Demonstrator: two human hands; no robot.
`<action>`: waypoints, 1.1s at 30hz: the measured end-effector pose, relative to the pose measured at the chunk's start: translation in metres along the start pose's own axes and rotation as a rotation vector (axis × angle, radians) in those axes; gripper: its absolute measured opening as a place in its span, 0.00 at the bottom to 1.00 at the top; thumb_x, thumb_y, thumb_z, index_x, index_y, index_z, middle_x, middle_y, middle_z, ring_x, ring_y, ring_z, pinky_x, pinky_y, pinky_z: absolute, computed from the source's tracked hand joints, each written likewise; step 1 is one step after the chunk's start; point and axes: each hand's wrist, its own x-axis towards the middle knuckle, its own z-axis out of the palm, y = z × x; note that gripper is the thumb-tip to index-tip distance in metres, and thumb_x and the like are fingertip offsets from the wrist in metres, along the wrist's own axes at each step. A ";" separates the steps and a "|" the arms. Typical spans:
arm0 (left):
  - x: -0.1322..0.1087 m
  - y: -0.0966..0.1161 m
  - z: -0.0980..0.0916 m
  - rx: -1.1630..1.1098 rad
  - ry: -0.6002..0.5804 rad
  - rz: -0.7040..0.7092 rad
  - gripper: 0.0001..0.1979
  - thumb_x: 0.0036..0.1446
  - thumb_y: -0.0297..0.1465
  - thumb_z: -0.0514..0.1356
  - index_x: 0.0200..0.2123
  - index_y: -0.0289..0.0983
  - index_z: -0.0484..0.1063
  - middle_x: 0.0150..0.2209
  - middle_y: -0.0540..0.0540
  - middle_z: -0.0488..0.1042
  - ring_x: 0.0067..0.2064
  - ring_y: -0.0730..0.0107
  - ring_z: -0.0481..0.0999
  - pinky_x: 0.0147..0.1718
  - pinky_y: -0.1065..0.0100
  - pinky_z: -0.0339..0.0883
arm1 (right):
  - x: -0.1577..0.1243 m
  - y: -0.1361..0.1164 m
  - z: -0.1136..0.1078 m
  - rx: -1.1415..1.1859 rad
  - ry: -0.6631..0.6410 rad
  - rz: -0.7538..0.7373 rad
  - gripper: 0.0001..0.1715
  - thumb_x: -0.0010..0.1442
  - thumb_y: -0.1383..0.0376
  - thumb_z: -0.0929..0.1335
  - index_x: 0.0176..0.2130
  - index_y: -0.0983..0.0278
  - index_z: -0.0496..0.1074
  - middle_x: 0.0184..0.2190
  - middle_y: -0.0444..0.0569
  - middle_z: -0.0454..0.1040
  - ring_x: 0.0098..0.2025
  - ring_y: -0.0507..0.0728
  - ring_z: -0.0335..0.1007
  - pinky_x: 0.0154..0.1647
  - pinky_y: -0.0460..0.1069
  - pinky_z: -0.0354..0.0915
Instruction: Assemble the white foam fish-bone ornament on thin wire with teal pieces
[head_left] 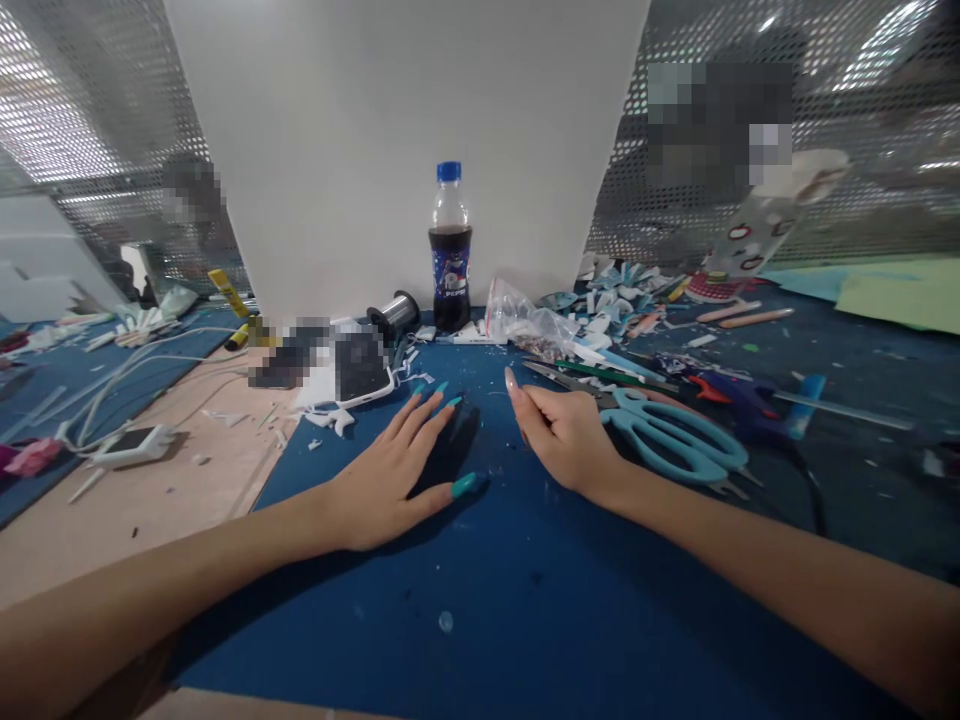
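Observation:
My left hand (397,467) lies palm down on the dark blue mat (480,620), fingers stretched forward and thumb held out to the side. Long teal nails show on it. Just right of the mat's middle, my right hand (559,430) is closed, with the fingers curled in and the thumb pointing forward. Its thumb nail is long and pale. The inside of that fist is hidden, so I cannot see whether a small thing is in it. Beside its wrist lie scissors (675,435) with light blue handles, their blades partly behind the hand.
A Pepsi bottle (451,265) stands before a white board (337,130). A wire spool (394,314), a phone (364,362) and a plastic bag (517,312) lie nearby. Scraps (615,295) and a glue gun (739,400) are at right; a small white device (135,446) with cables is at left.

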 end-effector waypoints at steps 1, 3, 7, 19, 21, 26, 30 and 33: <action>0.001 0.000 -0.001 -0.032 -0.001 0.003 0.36 0.60 0.46 0.47 0.64 0.39 0.35 0.67 0.37 0.37 0.67 0.50 0.35 0.60 0.43 0.44 | 0.001 0.000 -0.001 0.033 0.002 0.027 0.26 0.65 0.61 0.56 0.17 0.63 0.53 0.11 0.41 0.56 0.14 0.47 0.51 0.20 0.45 0.49; 0.003 0.000 -0.004 -0.099 0.059 -0.013 0.34 0.61 0.45 0.48 0.63 0.39 0.37 0.66 0.37 0.38 0.66 0.53 0.37 0.61 0.45 0.45 | 0.002 -0.001 -0.002 0.119 -0.015 0.057 0.27 0.65 0.60 0.56 0.17 0.64 0.57 0.12 0.41 0.59 0.14 0.47 0.54 0.21 0.45 0.52; 0.011 -0.001 -0.005 -0.179 0.308 0.000 0.22 0.63 0.38 0.46 0.58 0.39 0.48 0.60 0.38 0.52 0.62 0.59 0.51 0.59 0.50 0.50 | 0.002 -0.009 -0.004 0.260 -0.058 0.083 0.29 0.65 0.58 0.55 0.17 0.65 0.62 0.13 0.41 0.60 0.17 0.48 0.57 0.24 0.45 0.54; 0.027 0.012 -0.001 0.028 0.457 0.157 0.14 0.64 0.30 0.42 0.29 0.37 0.62 0.27 0.48 0.67 0.30 0.69 0.65 0.31 0.67 0.60 | -0.009 -0.034 0.001 0.564 -0.220 0.289 0.29 0.63 0.51 0.57 0.18 0.65 0.62 0.12 0.40 0.59 0.14 0.47 0.55 0.18 0.43 0.54; 0.026 0.011 -0.002 0.043 0.476 0.170 0.15 0.65 0.30 0.42 0.29 0.37 0.63 0.26 0.49 0.68 0.29 0.71 0.66 0.30 0.69 0.59 | -0.010 -0.040 0.003 0.716 -0.294 0.428 0.27 0.62 0.48 0.57 0.23 0.64 0.63 0.09 0.37 0.57 0.11 0.47 0.53 0.13 0.43 0.52; 0.021 0.009 0.000 0.096 0.465 0.348 0.14 0.65 0.32 0.45 0.31 0.36 0.66 0.26 0.50 0.73 0.25 0.74 0.68 0.28 0.70 0.60 | -0.011 -0.047 0.004 0.972 -0.471 0.597 0.28 0.59 0.43 0.57 0.25 0.63 0.60 0.07 0.37 0.59 0.08 0.47 0.53 0.08 0.41 0.50; 0.018 0.007 0.005 -0.062 0.550 0.329 0.09 0.63 0.37 0.50 0.37 0.37 0.64 0.28 0.49 0.74 0.28 0.73 0.73 0.28 0.70 0.64 | -0.011 -0.040 0.006 0.964 -0.573 0.633 0.27 0.56 0.43 0.61 0.24 0.64 0.61 0.06 0.32 0.51 0.06 0.44 0.42 0.05 0.41 0.41; 0.016 0.006 0.008 -0.176 0.587 0.293 0.10 0.61 0.40 0.53 0.37 0.38 0.61 0.28 0.49 0.73 0.28 0.72 0.74 0.26 0.70 0.66 | -0.012 -0.033 0.009 0.995 -0.588 0.631 0.26 0.54 0.44 0.64 0.24 0.63 0.62 0.08 0.33 0.54 0.06 0.44 0.43 0.05 0.40 0.41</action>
